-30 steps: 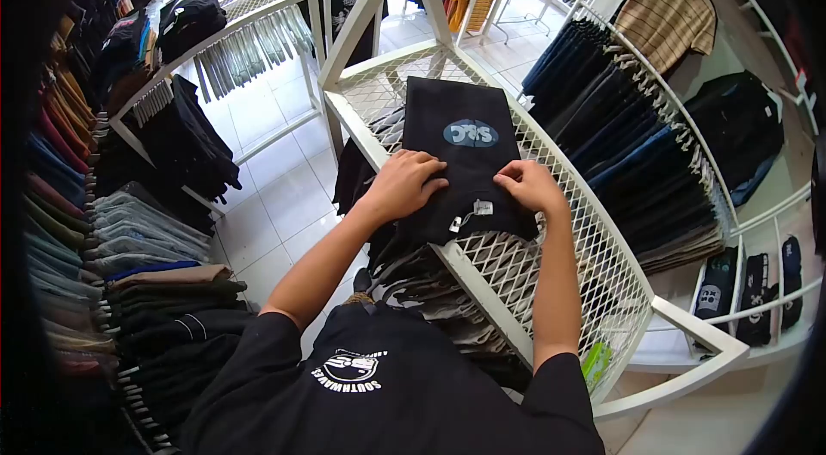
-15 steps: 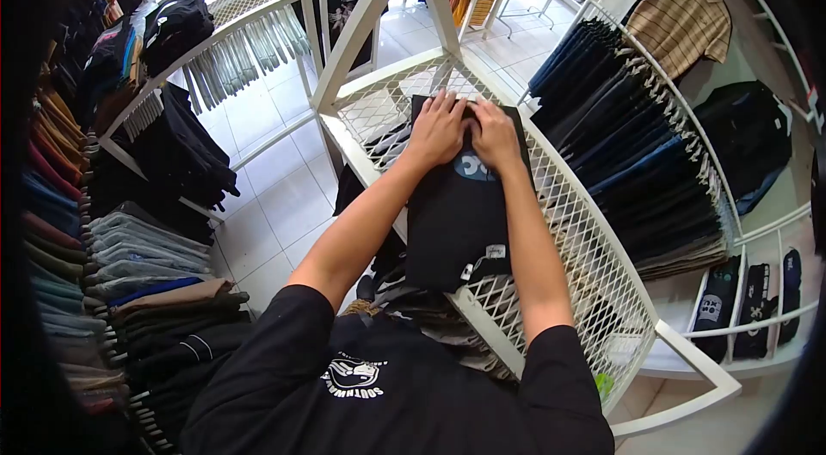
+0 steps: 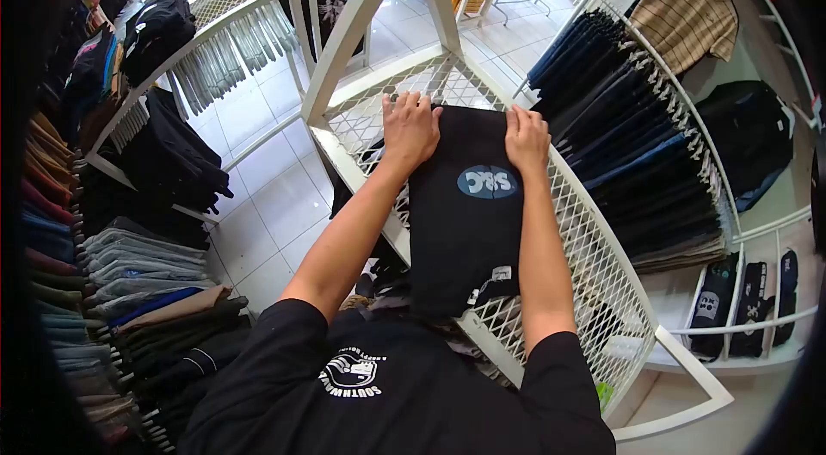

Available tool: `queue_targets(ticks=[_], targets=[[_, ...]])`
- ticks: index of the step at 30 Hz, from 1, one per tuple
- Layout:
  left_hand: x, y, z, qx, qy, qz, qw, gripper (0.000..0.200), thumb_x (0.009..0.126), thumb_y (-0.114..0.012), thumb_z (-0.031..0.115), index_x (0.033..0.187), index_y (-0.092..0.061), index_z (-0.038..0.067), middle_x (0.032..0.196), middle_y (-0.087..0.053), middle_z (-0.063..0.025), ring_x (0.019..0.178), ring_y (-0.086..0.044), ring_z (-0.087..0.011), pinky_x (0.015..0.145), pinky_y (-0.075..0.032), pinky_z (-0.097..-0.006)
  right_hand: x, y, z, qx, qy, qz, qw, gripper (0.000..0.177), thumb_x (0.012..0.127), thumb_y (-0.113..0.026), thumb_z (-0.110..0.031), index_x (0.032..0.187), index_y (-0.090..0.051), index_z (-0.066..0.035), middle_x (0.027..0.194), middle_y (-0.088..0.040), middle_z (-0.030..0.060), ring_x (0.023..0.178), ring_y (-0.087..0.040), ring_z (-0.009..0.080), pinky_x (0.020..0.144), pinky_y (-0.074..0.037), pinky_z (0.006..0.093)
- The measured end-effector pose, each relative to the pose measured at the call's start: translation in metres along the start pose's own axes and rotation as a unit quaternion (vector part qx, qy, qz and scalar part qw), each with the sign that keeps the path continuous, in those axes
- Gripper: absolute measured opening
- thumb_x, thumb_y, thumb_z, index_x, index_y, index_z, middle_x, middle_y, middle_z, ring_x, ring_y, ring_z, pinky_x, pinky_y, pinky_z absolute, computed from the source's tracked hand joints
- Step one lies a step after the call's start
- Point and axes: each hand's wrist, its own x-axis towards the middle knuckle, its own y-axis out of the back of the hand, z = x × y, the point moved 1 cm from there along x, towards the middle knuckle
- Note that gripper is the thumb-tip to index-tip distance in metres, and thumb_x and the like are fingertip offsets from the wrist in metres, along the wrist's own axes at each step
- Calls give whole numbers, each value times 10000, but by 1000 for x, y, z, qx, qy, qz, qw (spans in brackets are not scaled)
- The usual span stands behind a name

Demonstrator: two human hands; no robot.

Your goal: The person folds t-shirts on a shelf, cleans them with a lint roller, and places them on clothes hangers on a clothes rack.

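A folded black T-shirt [image 3: 460, 235] lies on the white mesh-topped rack [image 3: 594, 240]. It bears a blue oval print with white lettering, and a small white tag shows near its lower edge. My left hand [image 3: 411, 130] is at the shirt's upper left corner, its fingers spread past the edge and its thumb by the fabric. At the upper right corner my right hand [image 3: 527, 138] has its fingers curled over the shirt's edge; the thumb is hidden.
Jeans [image 3: 628, 145] hang in a dense row on the right, beside a striped tan shirt [image 3: 688, 12]. Grey garments [image 3: 142, 257] and dark clothes hang on the left. The rack's slanted white post [image 3: 357, 33] rises beyond my hands. Tiled floor [image 3: 267, 197] shows between racks.
My hands have moved apart from the middle of the shirt's far edge to its two upper corners. The print is now uncovered, and the shirt sits slightly nearer to me.
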Motion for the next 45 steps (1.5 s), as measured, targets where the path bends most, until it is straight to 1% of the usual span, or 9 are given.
queue_targets(ticks=[10,20,23,29,32,35,36,39,45], targets=[[2,10,-8,2,6,107,994,169,904,-709,215,937,-683,52,1098,-639,-124,1154,-576,-305,1004,-385,-458,10,-10,24,94,-27,12,995,207,964,-671,-256,1013,-627,-59,1011,-657,176,1015,-611,379,892,-471,480],[1,15,1,-262,22,112,958,142,1024,-562,104,1095,-457,38,983,-624,-249,846,-608,-521,701,-473,-563,7,13,8,251,-17,105,962,269,1076,-536,-290,1068,-526,-21,871,-644,159,805,-654,305,751,-505,404],[2,19,2,-280,20,116,953,123,1029,-541,117,1079,-458,41,991,-645,-222,838,-644,-479,680,-499,-550,10,23,2,243,-71,50,966,251,1077,-536,-285,1071,-526,-35,880,-648,159,803,-654,311,754,-504,412],[-2,25,5,-328,137,57,933,341,1027,-579,266,1244,-452,35,840,-657,-266,841,-649,-489,764,-480,-555,19,11,50,223,-162,-117,954,762,905,-678,-624,1372,-554,-35,1249,-669,233,1206,-628,324,1031,-456,373],[-16,42,13,-299,228,-88,922,898,967,-626,517,1571,-193,12,1033,-704,-291,1019,-685,-450,955,-495,-483,10,24,55,331,-213,-212,894,787,898,-710,-600,1370,-542,7,1177,-687,198,1029,-686,251,866,-546,343],[-38,48,16,-280,211,-134,927,1019,948,-626,546,1610,-71,6,1284,-600,-380,1234,-587,-501,1087,-428,-469,-10,59,37,337,-270,-280,857,796,894,-723,-588,1388,-525,4,1136,-692,180,930,-700,227,739,-568,321],[-45,62,22,-308,228,-171,908,1048,939,-639,527,1614,-32,3,1435,-464,-414,1361,-475,-511,1166,-352,-446,-16,69,33,316,-259,-288,866,811,883,-745,-575,1400,-510,4,1136,-692,176,911,-700,225,692,-570,312],[-70,72,32,-259,175,-140,940,1046,941,-630,499,1592,-21,-49,1267,-583,-423,1215,-580,-532,1088,-437,-477,-36,75,43,294,-203,-265,895,814,870,-769,-555,1389,-515,18,1145,-689,180,934,-699,224,741,-570,331],[-119,84,39,-306,199,-122,923,933,914,-747,388,1551,-248,-76,1378,-572,-318,1264,-598,-379,1094,-448,-402,-70,81,59,250,-194,-305,898,847,834,-785,-571,1300,-581,106,1194,-683,232,1032,-691,283,879,-552,381]])
